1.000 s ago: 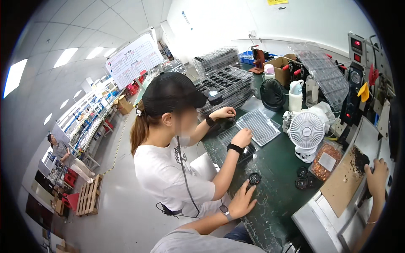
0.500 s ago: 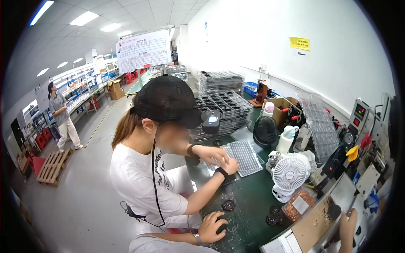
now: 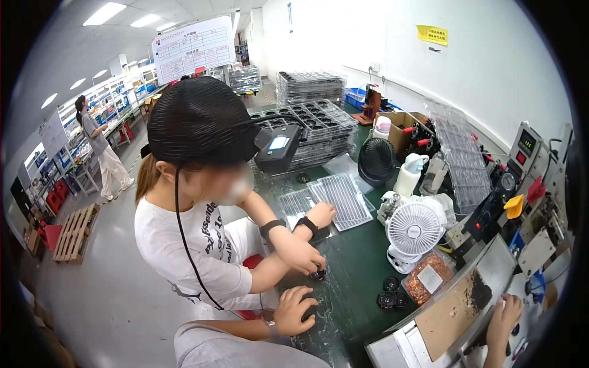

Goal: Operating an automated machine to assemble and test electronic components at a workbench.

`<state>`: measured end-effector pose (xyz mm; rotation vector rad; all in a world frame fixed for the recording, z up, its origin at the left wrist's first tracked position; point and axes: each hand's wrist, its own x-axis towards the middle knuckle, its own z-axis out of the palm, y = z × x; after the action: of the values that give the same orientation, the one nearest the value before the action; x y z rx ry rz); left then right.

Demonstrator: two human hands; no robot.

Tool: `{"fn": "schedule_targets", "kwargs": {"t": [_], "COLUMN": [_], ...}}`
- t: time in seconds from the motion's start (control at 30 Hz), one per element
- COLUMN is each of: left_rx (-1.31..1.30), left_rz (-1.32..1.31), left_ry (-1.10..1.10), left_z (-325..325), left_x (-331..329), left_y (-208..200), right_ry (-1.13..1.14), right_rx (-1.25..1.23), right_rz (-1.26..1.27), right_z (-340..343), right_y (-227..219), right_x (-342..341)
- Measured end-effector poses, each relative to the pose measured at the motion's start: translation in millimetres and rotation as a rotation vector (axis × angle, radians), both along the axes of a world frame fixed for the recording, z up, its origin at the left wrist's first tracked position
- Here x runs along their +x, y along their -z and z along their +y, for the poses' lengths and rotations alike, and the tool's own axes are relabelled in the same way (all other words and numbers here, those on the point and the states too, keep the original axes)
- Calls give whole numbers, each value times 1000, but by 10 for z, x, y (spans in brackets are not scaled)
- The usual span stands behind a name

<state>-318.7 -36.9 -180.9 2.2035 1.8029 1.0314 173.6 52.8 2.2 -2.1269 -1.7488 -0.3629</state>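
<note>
My left hand (image 3: 294,311), with a watch on the wrist, rests on the green bench (image 3: 334,306) near its front edge. Its fingers curl around a dark patch, too hidden to name. At the far right, my right hand (image 3: 504,316) is closed at the edge of the machine, beside a brown board (image 3: 451,319) with dark crumbs on it; what it grips is hidden. Just beyond my left hand, a co-worker's hand (image 3: 300,254) touches a black round part (image 3: 317,275). Several similar black parts (image 3: 388,299) stand by a bag of copper-coloured pieces (image 3: 431,276).
The co-worker in a black cap (image 3: 199,122) sits close on the left, arms crossing over the bench. A white fan (image 3: 414,230), a black fan (image 3: 376,161), a white bottle (image 3: 410,175) and stacked clear trays (image 3: 307,132) stand farther back. Ribbed sheets (image 3: 343,199) lie beyond the co-worker's hands.
The co-worker has leaned nearer and brought one hand down onto the black round part that lay alone on the bench. My view has shifted slightly; my hands stay in about the same places.
</note>
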Motion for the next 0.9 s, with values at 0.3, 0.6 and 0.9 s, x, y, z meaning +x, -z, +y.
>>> {"fn": "schedule_targets", "kwargs": {"t": [0.3,0.6,0.9], "left_rx": [-18,64,-4], "left_rz": [48,155,188], "left_ry": [26,38,307], "left_z": [-70,1,65], "left_x": [-50,59,328], "left_y": [-3,154,-181], "right_ry": [83,2,197], "right_rx": [-159,-36,-365], "right_rz": [-8,241,189], "right_z": [-71,-138,-2634], "right_y": [-213,-189,-973], "right_x": [-332,-177,397]}}
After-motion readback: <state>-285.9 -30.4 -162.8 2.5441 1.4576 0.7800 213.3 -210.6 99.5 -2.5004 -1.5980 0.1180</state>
